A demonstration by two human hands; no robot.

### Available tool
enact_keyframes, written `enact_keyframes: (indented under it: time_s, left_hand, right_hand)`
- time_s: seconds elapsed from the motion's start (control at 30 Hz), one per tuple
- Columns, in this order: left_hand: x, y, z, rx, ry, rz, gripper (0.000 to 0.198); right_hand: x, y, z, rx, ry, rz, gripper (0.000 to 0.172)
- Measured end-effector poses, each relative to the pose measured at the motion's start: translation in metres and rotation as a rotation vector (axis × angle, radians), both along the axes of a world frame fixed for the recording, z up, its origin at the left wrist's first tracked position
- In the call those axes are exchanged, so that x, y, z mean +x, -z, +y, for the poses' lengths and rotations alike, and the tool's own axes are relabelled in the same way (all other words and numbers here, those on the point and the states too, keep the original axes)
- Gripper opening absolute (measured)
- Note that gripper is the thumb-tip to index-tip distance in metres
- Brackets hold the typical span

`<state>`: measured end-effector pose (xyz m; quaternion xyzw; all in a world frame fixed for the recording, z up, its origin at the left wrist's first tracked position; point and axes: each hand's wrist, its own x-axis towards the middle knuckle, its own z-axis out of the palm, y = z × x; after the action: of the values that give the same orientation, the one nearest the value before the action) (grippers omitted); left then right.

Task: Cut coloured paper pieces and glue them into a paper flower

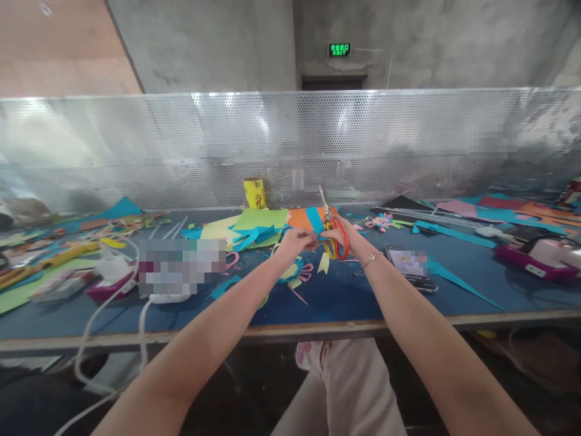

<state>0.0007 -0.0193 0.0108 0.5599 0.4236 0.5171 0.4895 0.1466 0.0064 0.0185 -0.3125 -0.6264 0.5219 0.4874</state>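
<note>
While a blue strip (314, 219) is pinched in the closed fingers of the left hand (295, 242), scissors (336, 239) are gripped by the right hand (347, 236), with the fingers passed through the red handles and the blades pointed up and away. Both hands are held just left of the phone (411, 266), which lies flat on the table (345, 297).

One container is seen: a yellow box (255, 192), stood upright well left of the phone and behind it, against the mesh screen (363, 145). Its contents cannot be told.

Coloured sheets (258, 221) are spread left of the phone, beyond the hands. A bare patch of table is left between the phone and the front edge (318, 330), under the forearms. A pink device (540, 257) is set well right of the phone, and far left of the phone a white cable (91, 327) is draped over that edge.
</note>
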Motion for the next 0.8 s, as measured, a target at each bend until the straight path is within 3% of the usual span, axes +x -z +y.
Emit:
enact_keyframes:
  time_s: [0.13, 0.23, 0.37, 0.53, 0.67, 0.8]
  left_hand:
    - [-0.006, -0.007, 0.003, 0.072, -0.059, -0.084, 0.019]
    - [-0.011, -0.011, 0.005, 0.135, -0.094, -0.071, 0.028]
    - [-0.013, -0.011, 0.002, 0.073, 0.004, 0.159, 0.031]
    - [-0.011, -0.003, -0.002, 0.017, 0.142, 0.431, 0.019]
    - [-0.007, 0.004, 0.002, 0.167, 0.118, 0.718, 0.013]
    - [-0.003, 0.008, 0.003, 0.306, 0.156, 0.94, 0.015]
  right_hand:
    - [0.013, -0.007, -0.005, 0.001, -0.068, -0.101, 0.039]
    - [0.026, -0.014, -0.008, 0.042, -0.114, -0.387, 0.032]
    - [0.035, -0.016, -0.007, 0.177, -0.14, -0.785, 0.026]
    - [0.035, -0.008, 0.0, 0.189, -0.087, -0.869, 0.021]
    - [0.033, -0.006, 0.004, 0.217, -0.07, -0.985, 0.023]
    - [0.027, -0.005, 0.007, 0.348, -0.043, -1.112, 0.029]
